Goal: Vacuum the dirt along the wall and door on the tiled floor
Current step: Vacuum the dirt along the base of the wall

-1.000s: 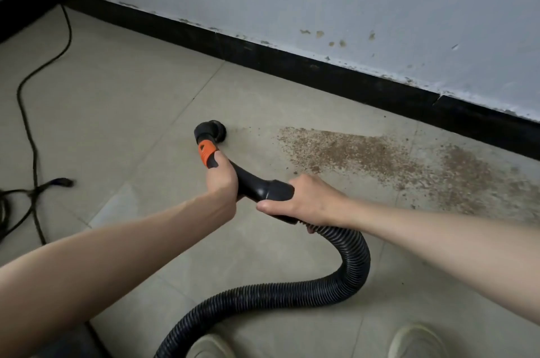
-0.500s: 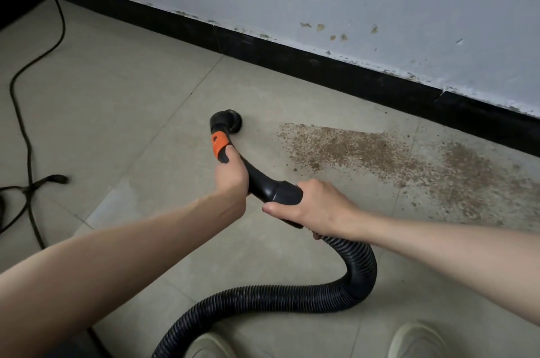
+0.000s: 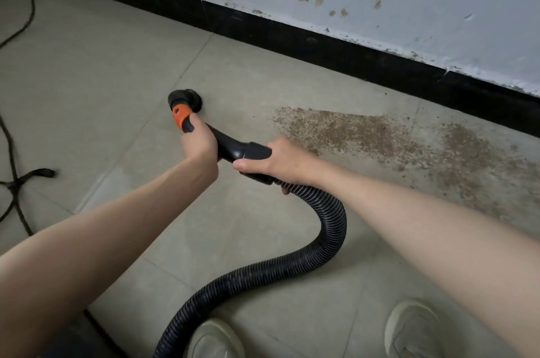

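The hose [image 3: 330,229] runs off the bottom edge below the hands, so the vacuum itself is out of view. The left hand [image 3: 200,144] covers the middle of the handle [image 3: 230,144]; the right hand [image 3: 277,161] hides where handle meets hose. Whether the nozzle [image 3: 185,98] touches the floor cannot be told. Left of the hands, the cord [image 3: 17,182] leaves the left edge. Both shoes [image 3: 415,328] are cut by the bottom edge. Right of the hands, the dirt [image 3: 380,138] runs to the right edge.
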Motion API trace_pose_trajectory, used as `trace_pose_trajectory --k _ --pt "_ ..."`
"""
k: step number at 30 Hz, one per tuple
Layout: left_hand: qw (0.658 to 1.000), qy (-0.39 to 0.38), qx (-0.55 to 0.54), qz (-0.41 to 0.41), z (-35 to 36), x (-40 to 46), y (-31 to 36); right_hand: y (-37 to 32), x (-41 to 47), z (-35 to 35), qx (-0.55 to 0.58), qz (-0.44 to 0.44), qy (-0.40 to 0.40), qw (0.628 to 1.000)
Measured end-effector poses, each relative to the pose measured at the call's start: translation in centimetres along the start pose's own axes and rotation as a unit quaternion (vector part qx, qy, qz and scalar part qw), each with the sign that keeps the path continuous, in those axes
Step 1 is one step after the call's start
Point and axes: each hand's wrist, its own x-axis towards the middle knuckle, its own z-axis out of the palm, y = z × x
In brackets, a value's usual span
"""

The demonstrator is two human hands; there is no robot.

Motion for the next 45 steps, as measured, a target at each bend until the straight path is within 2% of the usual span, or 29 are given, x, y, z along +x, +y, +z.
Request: trace_pose_trajectory --k 3,8,14,18,23,26,38,45 --pt "0.998 -0.040 0.042 0.005 1.1 -3.1 -1.7 1.7 -4.2 0.1 0.027 0.033 0.031 0.999" --pt "0.995 -0.088 0.038 -0.012 0.8 -7.6 -6.6 4.7 -10.7 0.7 0.020 0.074 0.036 0.996" --pt "0.994 -0.108 0.030 0.007 1.6 -7.0 -7.4 6.5 -10.3 1.0 0.017 0.041 0.055 0.998" --pt "0.993 -0.114 0.010 -0.016 2.0 -8.8 -7.0 7.3 -11.1 0.4 -0.008 0.011 0.059 0.998" --pt "0.988 -0.148 0.032 -0.024 3.1 -12.6 -7.1 8.6 -13.2 0.3 -0.056 0.023 0.100 0.993" --pt "0.990 -0.138 0.012 -0.020 4.2 -14.0 -7.6 9.0 -13.6 -0.6 -0.076 0.026 0.111 0.991" --pt "0.992 -0.124 -0.020 -0.014 9.5 -18.7 -9.4 12.4 -16.8 -5.6 -0.141 0.025 0.107 0.984" --pt "0.986 -0.166 0.016 -0.033 10.3 -17.9 -9.0 12.2 -17.3 -6.5 -0.139 0.036 0.123 0.982"
